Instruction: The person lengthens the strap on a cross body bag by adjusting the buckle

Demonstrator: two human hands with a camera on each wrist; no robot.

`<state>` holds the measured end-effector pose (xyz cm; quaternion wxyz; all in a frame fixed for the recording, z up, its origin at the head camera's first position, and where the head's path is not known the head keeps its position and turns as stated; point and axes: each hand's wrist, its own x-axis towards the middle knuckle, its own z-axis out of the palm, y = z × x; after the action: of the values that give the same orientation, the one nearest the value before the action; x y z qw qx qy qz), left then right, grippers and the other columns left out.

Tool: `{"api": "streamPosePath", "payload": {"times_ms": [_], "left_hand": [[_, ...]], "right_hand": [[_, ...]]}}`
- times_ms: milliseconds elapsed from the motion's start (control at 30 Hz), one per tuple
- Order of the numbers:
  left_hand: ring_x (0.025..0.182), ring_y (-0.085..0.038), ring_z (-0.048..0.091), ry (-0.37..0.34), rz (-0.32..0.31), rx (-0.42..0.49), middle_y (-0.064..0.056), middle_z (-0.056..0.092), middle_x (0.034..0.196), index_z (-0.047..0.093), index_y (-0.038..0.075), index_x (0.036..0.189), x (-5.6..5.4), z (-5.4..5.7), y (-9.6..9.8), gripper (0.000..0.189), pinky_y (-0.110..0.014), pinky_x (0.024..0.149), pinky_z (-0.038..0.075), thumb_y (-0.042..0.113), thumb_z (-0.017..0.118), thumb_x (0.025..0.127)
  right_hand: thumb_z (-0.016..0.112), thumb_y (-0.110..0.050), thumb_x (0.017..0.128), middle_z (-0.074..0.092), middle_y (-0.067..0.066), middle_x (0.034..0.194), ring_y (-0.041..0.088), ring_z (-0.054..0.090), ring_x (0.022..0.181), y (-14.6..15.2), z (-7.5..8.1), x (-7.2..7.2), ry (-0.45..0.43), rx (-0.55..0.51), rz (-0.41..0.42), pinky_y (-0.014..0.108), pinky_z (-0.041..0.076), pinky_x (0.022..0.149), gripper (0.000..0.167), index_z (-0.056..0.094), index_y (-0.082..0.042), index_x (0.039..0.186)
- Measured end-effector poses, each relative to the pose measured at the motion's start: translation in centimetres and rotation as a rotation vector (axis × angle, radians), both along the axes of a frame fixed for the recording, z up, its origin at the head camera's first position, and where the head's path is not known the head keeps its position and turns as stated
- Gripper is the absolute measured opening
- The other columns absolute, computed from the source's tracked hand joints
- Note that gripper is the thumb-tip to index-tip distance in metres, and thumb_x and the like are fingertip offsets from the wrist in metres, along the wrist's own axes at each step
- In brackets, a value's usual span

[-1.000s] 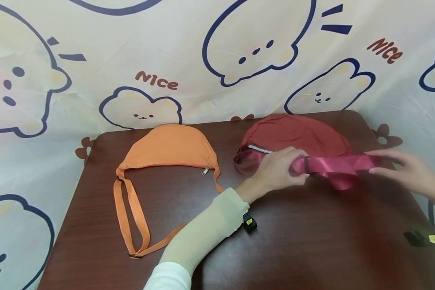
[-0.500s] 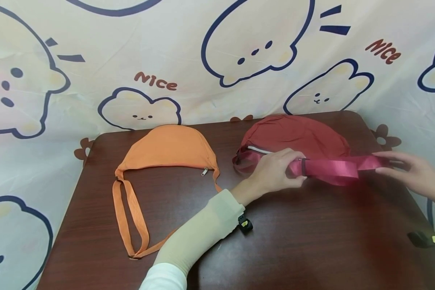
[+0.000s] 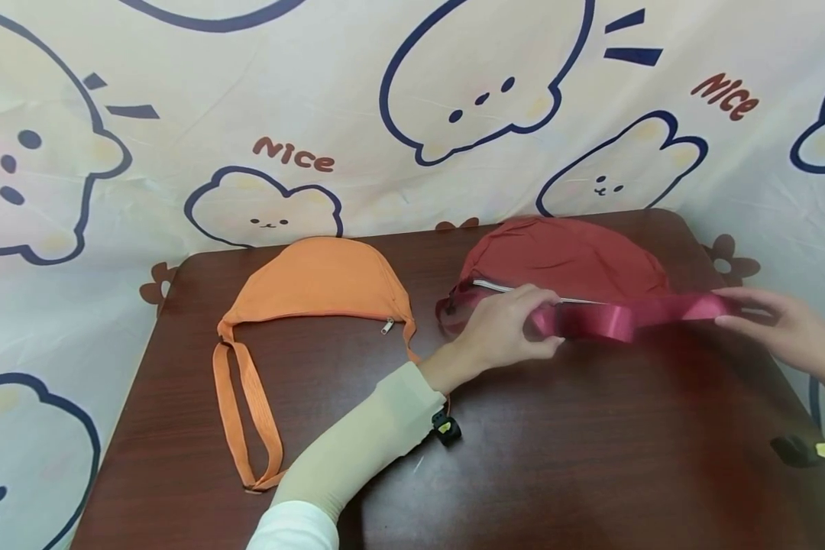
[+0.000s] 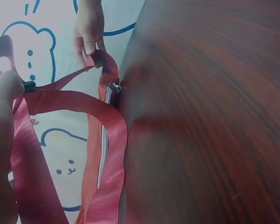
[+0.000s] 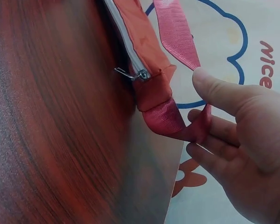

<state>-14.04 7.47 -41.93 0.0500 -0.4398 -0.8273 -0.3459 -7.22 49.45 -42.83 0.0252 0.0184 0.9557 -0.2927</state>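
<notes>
A dark red waist bag (image 3: 564, 256) lies at the back right of the table, its white zipper facing forward. In front of it my left hand (image 3: 503, 327) pinches the shiny crimson strap (image 3: 608, 321) next to its dark slider buckle (image 4: 29, 87). The strap hangs in a loop below that hand in the left wrist view. Near the bag's right end, my right hand (image 5: 252, 126) holds the strap between thumb and fingers, where it turns back from the bag. A metal zipper pull (image 5: 126, 73) sticks out beside that end.
An orange waist bag (image 3: 323, 283) lies at the left, its orange strap (image 3: 261, 397) looped toward the front and partly behind my left forearm (image 3: 357, 443). Behind the brown table (image 3: 591, 466) hangs a cartoon-print cloth (image 3: 412, 191).
My left hand has moved left and slightly toward me with the strap and slider, uncovering more zipper. The right hand has shifted slightly right, still holding the strap.
</notes>
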Motion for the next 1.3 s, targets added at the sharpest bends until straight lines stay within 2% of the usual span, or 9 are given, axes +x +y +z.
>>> {"api": "streamPosePath", "payload": {"times_ms": [133,300,333,467,567,633,900,1167,1300], "left_hand": [[0.089,-0.003,0.059,0.019,-0.003,0.018,0.006,0.067,0.110,0.065,0.016,0.126,0.1,-0.2,-0.5,0.049,-0.014,0.073,0.046,0.039,0.077,0.085],[0.093,-0.004,0.062,0.008,0.001,0.048,0.005,0.068,0.112,0.066,0.015,0.125,0.2,-0.3,-1.3,0.049,-0.016,0.077,0.048,0.038,0.078,0.083],[0.094,-0.005,0.062,0.002,-0.001,0.053,0.005,0.068,0.114,0.066,0.015,0.126,0.2,-0.3,-1.5,0.049,-0.016,0.079,0.048,0.037,0.079,0.083],[0.098,-0.007,0.062,-0.002,0.008,0.071,0.004,0.068,0.117,0.066,0.014,0.126,0.2,-0.2,-2.2,0.050,-0.016,0.081,0.050,0.037,0.078,0.083],[0.098,-0.007,0.062,0.002,0.021,0.088,0.004,0.068,0.115,0.066,0.014,0.126,0.2,0.0,-2.7,0.050,-0.017,0.080,0.050,0.037,0.079,0.083],[0.098,-0.007,0.062,0.006,0.024,0.100,0.005,0.069,0.115,0.066,0.014,0.125,0.3,0.1,-3.1,0.050,-0.018,0.079,0.050,0.036,0.080,0.082],[0.106,-0.007,0.062,0.002,0.017,0.108,0.004,0.069,0.120,0.066,0.015,0.124,0.7,0.3,-4.8,0.048,-0.020,0.089,0.050,0.034,0.080,0.082],[0.091,-0.004,0.059,-0.005,0.065,0.138,0.006,0.067,0.105,0.067,0.015,0.120,1.0,0.1,-7.5,0.046,-0.020,0.075,0.049,0.033,0.080,0.079],[0.086,-0.004,0.058,-0.024,0.087,0.165,0.007,0.065,0.097,0.068,0.015,0.118,1.2,0.0,-9.0,0.045,-0.025,0.070,0.051,0.030,0.080,0.077]], "right_hand": [[0.075,-0.028,0.095,0.055,0.032,0.134,0.005,0.048,0.102,0.1,-0.2,0.1,0.010,0.001,0.005,0.000,0.037,0.068,0.056,0.055,-0.001,0.140],[0.074,-0.027,0.095,0.055,0.032,0.134,0.010,0.050,0.107,0.4,-0.4,0.2,0.002,-0.004,0.009,0.002,0.039,0.068,0.056,0.054,-0.001,0.140],[0.074,-0.028,0.095,0.054,0.033,0.134,0.018,0.052,0.110,0.5,-0.4,0.2,-0.004,-0.003,0.009,0.004,0.042,0.067,0.057,0.053,0.000,0.141],[0.071,-0.031,0.097,0.050,0.036,0.137,0.049,0.047,0.116,0.9,-0.7,0.2,-0.037,0.004,-0.011,0.041,0.059,0.078,0.060,0.050,0.000,0.144],[0.067,-0.035,0.099,0.044,0.039,0.141,0.059,0.041,0.119,1.1,-0.9,0.3,-0.068,-0.012,-0.037,0.069,0.045,0.085,0.065,0.044,0.003,0.147],[0.065,-0.036,0.100,0.042,0.040,0.141,0.061,0.040,0.119,1.2,-1.0,0.3,-0.077,-0.020,-0.051,0.073,0.044,0.085,0.066,0.042,0.004,0.148],[0.064,-0.036,0.101,0.042,0.039,0.141,0.062,0.039,0.120,1.4,-1.3,0.2,-0.078,-0.023,-0.057,0.075,0.045,0.085,0.065,0.043,0.005,0.147],[0.065,-0.036,0.100,0.042,0.039,0.140,0.061,0.039,0.120,1.3,-1.1,0.2,-0.083,-0.026,-0.055,0.075,0.045,0.084,0.064,0.044,0.004,0.146],[0.065,-0.033,0.100,0.044,0.039,0.139,0.060,0.039,0.119,1.2,-1.1,0.0,-0.080,-0.016,-0.049,0.065,0.054,0.080,0.062,0.045,0.005,0.144]]}}
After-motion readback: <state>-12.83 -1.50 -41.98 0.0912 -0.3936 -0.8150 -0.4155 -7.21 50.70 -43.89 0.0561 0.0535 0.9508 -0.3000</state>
